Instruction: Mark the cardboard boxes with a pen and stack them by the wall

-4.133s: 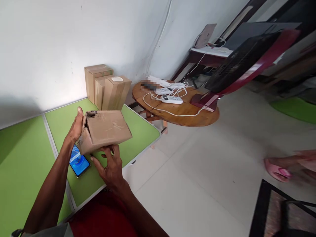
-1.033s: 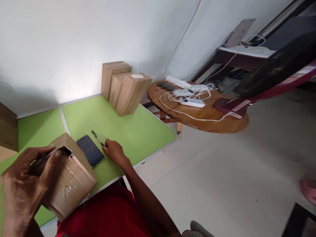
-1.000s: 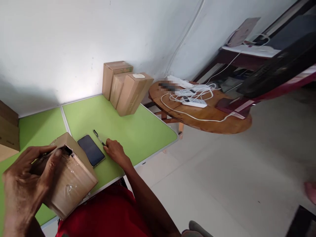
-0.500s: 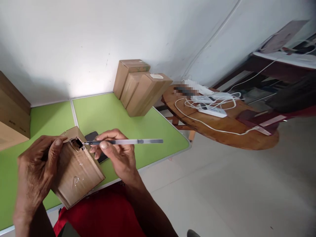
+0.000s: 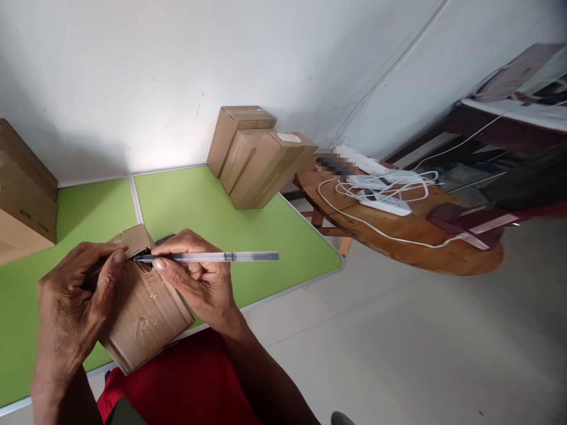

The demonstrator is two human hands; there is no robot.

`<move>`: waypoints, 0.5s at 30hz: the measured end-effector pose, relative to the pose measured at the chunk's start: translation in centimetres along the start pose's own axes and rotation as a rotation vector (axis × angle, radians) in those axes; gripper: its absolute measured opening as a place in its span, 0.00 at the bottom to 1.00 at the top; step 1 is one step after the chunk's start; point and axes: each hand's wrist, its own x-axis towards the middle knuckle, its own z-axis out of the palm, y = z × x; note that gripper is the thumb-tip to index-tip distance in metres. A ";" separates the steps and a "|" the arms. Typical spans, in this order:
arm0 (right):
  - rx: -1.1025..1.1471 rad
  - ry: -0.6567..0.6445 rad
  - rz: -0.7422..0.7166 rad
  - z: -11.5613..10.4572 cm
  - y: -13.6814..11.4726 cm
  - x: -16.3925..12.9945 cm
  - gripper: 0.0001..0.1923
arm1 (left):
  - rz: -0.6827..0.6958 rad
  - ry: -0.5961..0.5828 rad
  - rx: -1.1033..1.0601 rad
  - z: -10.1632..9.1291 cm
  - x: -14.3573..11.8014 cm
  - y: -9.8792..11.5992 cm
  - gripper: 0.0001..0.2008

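A white wall (image 5: 133, 71) backs the green folding table (image 5: 248, 224), with a round wooden side table (image 5: 411, 236) to its right carrying white cables. Three brown cardboard boxes (image 5: 257, 159) stand at the table's far edge. My left hand (image 5: 73, 307) has its grip clamped around a small taped cardboard box (image 5: 146, 313) at the near edge. My right hand (image 5: 199, 283) pinches a clear plastic pen (image 5: 208, 257), tip pressed at the box's top corner, just beside my left thumb.
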 end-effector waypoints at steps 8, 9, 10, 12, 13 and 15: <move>-0.039 -0.125 0.077 -1.4 -0.7 0.0 0.06 | -0.017 -0.005 0.006 0.0 0.2 0.0 0.13; -0.056 -0.130 0.100 -1.6 -1.0 0.0 0.06 | -0.023 -0.003 0.006 0.0 0.2 -0.1 0.13; -0.075 -0.130 0.117 -1.9 -1.3 0.0 0.07 | -0.028 0.002 0.006 0.0 0.2 -0.1 0.13; -0.110 -0.108 0.139 -2.2 -1.7 0.0 0.07 | -0.033 0.009 0.006 0.0 0.1 -0.2 0.13; -0.121 -0.095 0.151 -2.3 -1.9 0.0 0.07 | -0.034 0.009 0.005 0.0 0.1 -0.3 0.13; -0.111 -0.070 0.174 -2.5 -2.1 -0.1 0.08 | -0.037 0.011 0.004 0.0 0.2 -0.3 0.14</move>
